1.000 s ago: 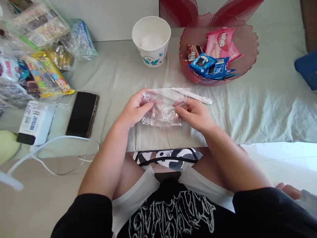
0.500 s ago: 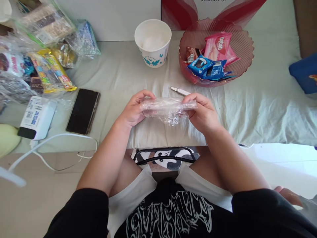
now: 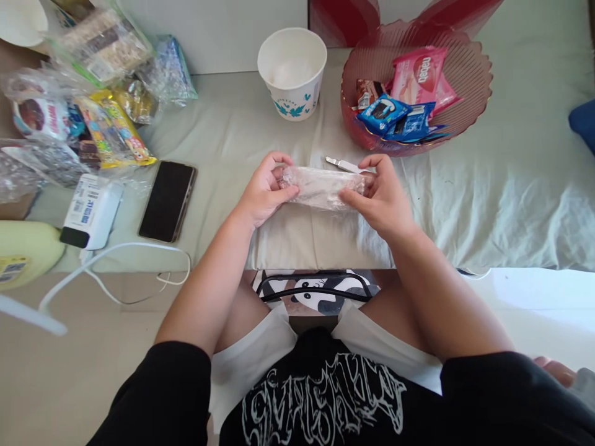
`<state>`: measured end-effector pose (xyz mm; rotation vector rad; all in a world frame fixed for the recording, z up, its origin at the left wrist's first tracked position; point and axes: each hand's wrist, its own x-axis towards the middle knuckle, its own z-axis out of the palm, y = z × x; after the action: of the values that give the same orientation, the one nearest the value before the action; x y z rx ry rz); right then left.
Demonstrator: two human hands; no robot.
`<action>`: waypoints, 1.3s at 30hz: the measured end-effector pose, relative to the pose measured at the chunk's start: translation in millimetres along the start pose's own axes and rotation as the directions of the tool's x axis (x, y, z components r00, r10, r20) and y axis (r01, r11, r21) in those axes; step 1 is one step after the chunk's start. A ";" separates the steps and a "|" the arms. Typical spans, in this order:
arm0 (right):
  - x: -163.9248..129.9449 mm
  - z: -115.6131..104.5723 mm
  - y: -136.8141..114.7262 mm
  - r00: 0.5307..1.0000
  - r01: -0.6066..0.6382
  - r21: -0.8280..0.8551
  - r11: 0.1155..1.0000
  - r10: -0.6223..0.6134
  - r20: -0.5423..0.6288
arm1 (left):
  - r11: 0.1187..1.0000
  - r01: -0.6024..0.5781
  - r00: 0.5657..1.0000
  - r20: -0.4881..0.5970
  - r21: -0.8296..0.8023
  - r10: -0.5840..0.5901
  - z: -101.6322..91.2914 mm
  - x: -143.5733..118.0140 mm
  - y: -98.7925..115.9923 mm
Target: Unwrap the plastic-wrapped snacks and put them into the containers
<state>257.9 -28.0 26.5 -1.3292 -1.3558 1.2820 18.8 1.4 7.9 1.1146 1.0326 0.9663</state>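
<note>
Both left hand (image 3: pixel 263 194) and right hand (image 3: pixel 387 203) fingers (image 3: pixel 354 199) pinch clear plastic (image 3: pixel 320 187); pink packet (image 3: pixel 417 79) reads "nabati".

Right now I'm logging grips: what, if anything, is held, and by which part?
A crinkled, clear, oblong plastic wrapper, its left end in the left hand, its right end in the right hand.

soft light; floor (image 3: pixel 548 294) glaring white at right; plastic wrap (image 3: pixel 320 188) glinting faintly.

A black short-sleeved T-shirt (image 3: pixel 318 348) with spiky white-outlined lettering (image 3: pixel 325 399) hangs above white shorts (image 3: pixel 253 365).
</note>
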 end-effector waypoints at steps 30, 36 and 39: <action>-4.4 32.9 3.5 0.977 0.120 0.019 0.993 -0.115 -0.178 | 0.997 -0.074 0.997 -0.030 0.028 0.074 24.2 -6.2 -5.3; -2.8 34.4 3.6 0.997 0.035 0.081 0.996 -0.040 0.060 | 0.976 -0.133 0.991 0.027 0.172 0.130 22.7 -8.2 0.8; -1.3 34.2 -0.7 1.000 0.023 -0.032 0.999 -0.023 -0.007 | 0.931 -0.192 0.976 0.156 0.309 0.149 24.2 -11.0 6.1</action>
<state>224.2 -33.0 22.5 -1.3349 -1.3876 1.2442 39.0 -13.5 18.6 1.5412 1.0220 0.8649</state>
